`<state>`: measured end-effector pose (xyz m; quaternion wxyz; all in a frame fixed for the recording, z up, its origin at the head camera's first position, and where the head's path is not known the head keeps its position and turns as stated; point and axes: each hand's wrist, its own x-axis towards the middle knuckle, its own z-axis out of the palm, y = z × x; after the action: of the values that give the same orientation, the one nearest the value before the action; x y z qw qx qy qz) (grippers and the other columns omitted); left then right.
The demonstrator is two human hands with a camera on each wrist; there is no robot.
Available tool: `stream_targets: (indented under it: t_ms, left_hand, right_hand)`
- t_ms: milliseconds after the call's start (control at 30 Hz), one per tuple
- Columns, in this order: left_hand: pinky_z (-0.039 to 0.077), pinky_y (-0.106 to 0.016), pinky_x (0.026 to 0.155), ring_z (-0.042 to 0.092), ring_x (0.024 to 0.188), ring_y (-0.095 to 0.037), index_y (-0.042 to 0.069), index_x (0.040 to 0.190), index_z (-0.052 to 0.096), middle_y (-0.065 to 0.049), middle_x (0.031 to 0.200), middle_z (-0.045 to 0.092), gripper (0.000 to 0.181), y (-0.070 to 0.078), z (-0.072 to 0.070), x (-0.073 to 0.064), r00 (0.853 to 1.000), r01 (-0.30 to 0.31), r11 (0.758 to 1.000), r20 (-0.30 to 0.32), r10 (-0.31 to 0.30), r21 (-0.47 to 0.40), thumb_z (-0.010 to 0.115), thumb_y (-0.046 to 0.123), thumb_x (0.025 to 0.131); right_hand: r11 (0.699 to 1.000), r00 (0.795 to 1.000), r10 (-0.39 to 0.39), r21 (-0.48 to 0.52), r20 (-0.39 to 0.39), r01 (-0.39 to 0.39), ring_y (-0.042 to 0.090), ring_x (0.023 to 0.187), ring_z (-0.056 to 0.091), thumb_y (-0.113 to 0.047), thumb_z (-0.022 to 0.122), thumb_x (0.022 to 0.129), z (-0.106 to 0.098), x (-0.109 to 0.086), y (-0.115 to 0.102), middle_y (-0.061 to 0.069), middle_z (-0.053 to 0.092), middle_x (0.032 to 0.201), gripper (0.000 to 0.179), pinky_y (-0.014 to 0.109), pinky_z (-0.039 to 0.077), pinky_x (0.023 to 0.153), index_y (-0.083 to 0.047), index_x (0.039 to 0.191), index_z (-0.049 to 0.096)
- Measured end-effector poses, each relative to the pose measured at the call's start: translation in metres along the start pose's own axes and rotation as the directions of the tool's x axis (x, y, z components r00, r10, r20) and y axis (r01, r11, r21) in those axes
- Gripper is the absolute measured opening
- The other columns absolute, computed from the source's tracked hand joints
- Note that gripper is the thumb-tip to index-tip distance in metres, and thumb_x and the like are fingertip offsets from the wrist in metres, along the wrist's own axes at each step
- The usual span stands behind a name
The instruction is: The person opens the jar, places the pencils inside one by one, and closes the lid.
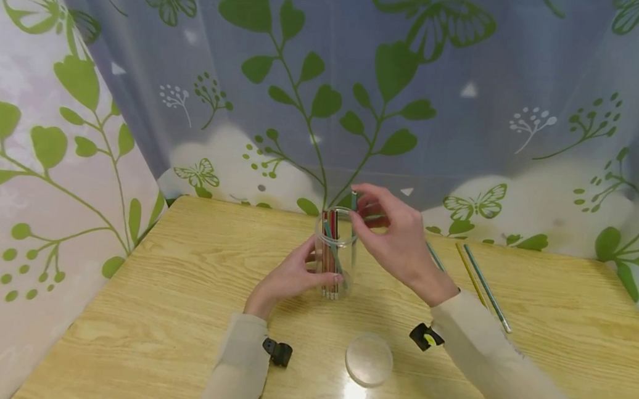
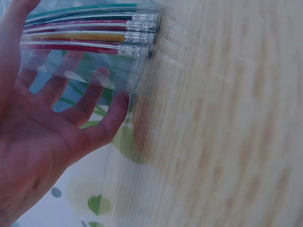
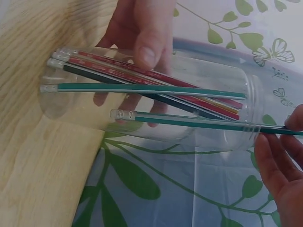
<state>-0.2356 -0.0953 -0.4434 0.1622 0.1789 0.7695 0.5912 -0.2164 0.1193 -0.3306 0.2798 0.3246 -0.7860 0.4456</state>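
Teal pencil point(image 3: 189, 121) is partway inside a clear jar point(image 1: 346, 254) right now, eraser end down, and that eraser sits short of the jar's base. Its upper end pokes out past the rim, where the right hand point(image 1: 392, 235) has it pinched between thumb and fingers, so that grip is definitely on the pencil. Left hand point(image 1: 291, 275) has its grip wrapped around the jar, thumb on the near side and fingers behind, and the jar stands on the desk point(image 1: 198, 259). There's also a bunch of pencils point(image 1: 330, 243) in there: reds, a dark one, a yellowish one and another teal, erasers at the bottom.

Off to the right, a yellow pencil point(image 1: 471, 275) and another teal one lie side by side, and a bit of a third shows behind the right hand. Round clear lid point(image 1: 369, 360) lies flat nearer the person, apart from the jar.
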Motion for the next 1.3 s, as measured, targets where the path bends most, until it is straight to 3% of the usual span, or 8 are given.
stream_targets:
  t_ms: [200,467,967,1300]
  left_hand:
    - [0.044,-0.055,0.113,0.044,0.143,-0.031,0.045,0.157,0.032,0.002,0.148,0.051,0.087,0.000,0.000,-0.001,1.000,0.008,1.000,-0.001,-0.008,-0.006,0.083,0.031,0.088]
    - [0.044,-0.056,0.113,0.045,0.143,-0.031,0.052,0.153,0.032,0.003,0.148,0.051,0.086,0.000,0.000,-0.002,1.000,0.024,1.000,-0.006,-0.025,-0.009,0.084,0.032,0.087]
    - [0.046,-0.054,0.112,0.046,0.141,-0.031,0.054,0.153,0.029,0.003,0.149,0.050,0.089,0.000,0.000,-0.001,1.000,0.017,1.000,-0.001,-0.017,-0.016,0.084,0.032,0.087]
    - [0.047,-0.054,0.111,0.045,0.141,-0.031,0.056,0.153,0.027,0.002,0.149,0.049,0.091,0.001,0.001,-0.002,1.000,0.026,1.000,-0.004,-0.026,-0.017,0.084,0.033,0.087]
  right_hand:
    - [0.998,0.999,-0.054,-0.009,0.004,0.055,0.021,0.080,0.074,0.006,0.074,0.087,0.004,-0.005,0.006,0.011,0.072,0.091,0.044,0.034,0.063,0.073,-0.001,0.129,0.062]
    - [0.996,0.997,-0.080,-0.025,0.008,0.080,0.020,0.080,0.073,0.008,0.075,0.085,0.006,-0.008,0.012,0.010,0.075,0.092,0.037,0.035,0.063,0.072,0.000,0.118,0.060]
    - [0.996,0.988,0.004,-0.090,0.157,0.010,0.024,0.094,0.070,-0.002,0.072,0.090,0.007,-0.009,0.017,0.008,0.074,0.097,0.020,0.050,0.056,0.085,-0.004,0.109,0.068]
    - [0.995,0.982,0.005,-0.103,0.189,0.015,0.024,0.101,0.066,-0.004,0.069,0.092,0.007,-0.008,0.021,0.005,0.074,0.096,0.012,0.046,0.053,0.087,-0.006,0.102,0.072]
